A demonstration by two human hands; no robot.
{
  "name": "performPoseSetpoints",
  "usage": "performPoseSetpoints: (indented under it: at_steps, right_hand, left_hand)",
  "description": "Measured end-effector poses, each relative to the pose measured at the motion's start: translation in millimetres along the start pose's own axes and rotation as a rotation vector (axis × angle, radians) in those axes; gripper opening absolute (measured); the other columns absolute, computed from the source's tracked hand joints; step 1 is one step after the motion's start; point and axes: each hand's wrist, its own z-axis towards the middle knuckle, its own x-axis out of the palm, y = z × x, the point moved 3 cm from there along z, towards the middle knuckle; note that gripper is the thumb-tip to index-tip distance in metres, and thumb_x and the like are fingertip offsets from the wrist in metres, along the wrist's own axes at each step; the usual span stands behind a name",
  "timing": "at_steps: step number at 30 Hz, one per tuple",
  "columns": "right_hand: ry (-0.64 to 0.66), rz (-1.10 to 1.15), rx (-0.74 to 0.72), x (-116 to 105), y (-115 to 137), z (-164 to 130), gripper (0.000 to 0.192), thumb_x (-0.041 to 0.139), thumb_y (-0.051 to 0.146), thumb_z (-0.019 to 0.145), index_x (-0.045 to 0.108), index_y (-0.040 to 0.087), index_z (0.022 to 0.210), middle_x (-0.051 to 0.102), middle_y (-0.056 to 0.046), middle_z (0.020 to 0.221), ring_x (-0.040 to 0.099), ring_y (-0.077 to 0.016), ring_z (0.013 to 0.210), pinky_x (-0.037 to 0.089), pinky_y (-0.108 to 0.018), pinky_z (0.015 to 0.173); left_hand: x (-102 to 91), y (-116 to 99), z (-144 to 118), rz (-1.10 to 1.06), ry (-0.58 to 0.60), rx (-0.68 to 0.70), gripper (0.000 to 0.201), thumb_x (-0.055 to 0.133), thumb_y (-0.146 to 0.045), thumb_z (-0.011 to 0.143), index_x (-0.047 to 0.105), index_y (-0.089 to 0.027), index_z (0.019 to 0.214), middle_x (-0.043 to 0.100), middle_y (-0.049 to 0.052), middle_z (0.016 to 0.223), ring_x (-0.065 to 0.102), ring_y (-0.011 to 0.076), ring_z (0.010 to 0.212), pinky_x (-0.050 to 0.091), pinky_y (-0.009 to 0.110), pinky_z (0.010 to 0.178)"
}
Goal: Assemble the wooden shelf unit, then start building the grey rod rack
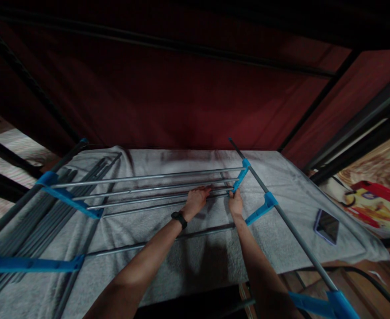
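A partly assembled rack of grey metal tubes and blue plastic brackets lies over a grey cloth. My left hand (198,200), with a black watch on its wrist, is closed round a front metal rod (148,207) of the upper shelf. My right hand (236,204) grips the lower end of the right blue bracket (241,176), where the rods meet it. The rods' other ends sit at the left blue bracket (67,197). Nearer me, a single rod (121,249) runs from another blue bracket (32,264) behind my forearms. My fingertips are partly hidden.
Several loose grey tubes (48,226) lie on the cloth (291,177) at left. A phone (326,226) rests on the right side. A red and yellow package (380,204) is farther right. Dark red fabric (181,97) on a black frame stands behind the rack.
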Motion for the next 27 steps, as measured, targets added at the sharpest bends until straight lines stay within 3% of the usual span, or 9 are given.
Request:
performPoseSetpoints:
  at_steps: [12, 18, 21, 23, 25, 27]
  right_hand:
    - [-0.006, 0.01, -0.011, -1.3, -0.4, -0.3, 0.037, 0.034, 0.034, 0.09, 0.054, 0.014, 0.116, 0.069, -0.013, 0.099, 0.064, -0.024, 0.086, 0.046, -0.033, 0.077]
    - [0.02, 0.011, -0.016, -4.6, 2.1, -3.8, 0.04, 0.034, 0.036, 0.091, 0.054, 0.014, 0.117, 0.067, -0.013, 0.097, 0.062, -0.0249, 0.086, 0.044, -0.034, 0.076]
    - [0.042, 0.004, -0.014, -6.4, 1.9, -4.8, 0.042, 0.034, 0.038, 0.089, 0.052, 0.012, 0.118, 0.066, -0.014, 0.097, 0.061, -0.0261, 0.086, 0.043, -0.035, 0.076]
    - [0.07, -0.026, 0.003, -6.0, -0.3, -3.8, 0.041, 0.034, 0.039, 0.089, 0.053, 0.013, 0.115, 0.065, -0.013, 0.091, 0.06, -0.0263, 0.083, 0.042, -0.035, 0.073]
    - [0.082, -0.056, 0.005, -5.5, -3.0, -2.5, 0.038, 0.034, 0.039, 0.089, 0.053, 0.015, 0.112, 0.064, -0.012, 0.091, 0.06, -0.0265, 0.084, 0.041, -0.035, 0.073]
    - [0.083, -0.067, -0.005, -5.3, -5.9, -1.9, 0.036, 0.035, 0.04, 0.088, 0.053, 0.016, 0.109, 0.063, -0.013, 0.093, 0.059, -0.027, 0.087, 0.041, -0.036, 0.075]
  left_hand:
    - [-7.8, -2.5, 2.1, 0.07, 0.014, 0.075, 0.036, 0.042, -0.026, 0.1, 0.058, -0.028, 0.133, 0.069, 0.007, 0.11, 0.066, 0.0189, 0.097, 0.048, 0.027, 0.079]
    - [-6.8, -6.0, -3.4, -0.004, -0.09, 0.136, 0.037, 0.048, -0.021, 0.097, 0.058, -0.023, 0.133, 0.065, 0.009, 0.123, 0.06, 0.0215, 0.112, 0.046, 0.035, 0.097]
    - [-7.8, -4.9, -29.1, -0.054, -0.214, 0.242, 0.042, 0.051, -0.019, 0.096, 0.054, -0.023, 0.137, 0.057, 0.009, 0.136, 0.051, 0.0221, 0.124, 0.041, 0.039, 0.106]
    - [-6.8, 6.7, -56.3, -0.08, -0.272, 0.242, 0.04, 0.048, -0.016, 0.096, 0.056, -0.025, 0.134, 0.057, 0.008, 0.135, 0.051, 0.0212, 0.124, 0.041, 0.038, 0.106]
    - [-5.9, 32.4, -89.9, -0.112, -0.332, 0.104, 0.036, 0.046, -0.015, 0.096, 0.06, -0.025, 0.128, 0.062, 0.007, 0.124, 0.055, 0.0211, 0.116, 0.044, 0.038, 0.102]
    - [-8.3, 71.4, -128.8, -0.16, -0.444, -0.136, 0.029, 0.043, -0.018, 0.097, 0.063, -0.023, 0.118, 0.065, 0.007, 0.11, 0.059, 0.0209, 0.106, 0.047, 0.037, 0.097]
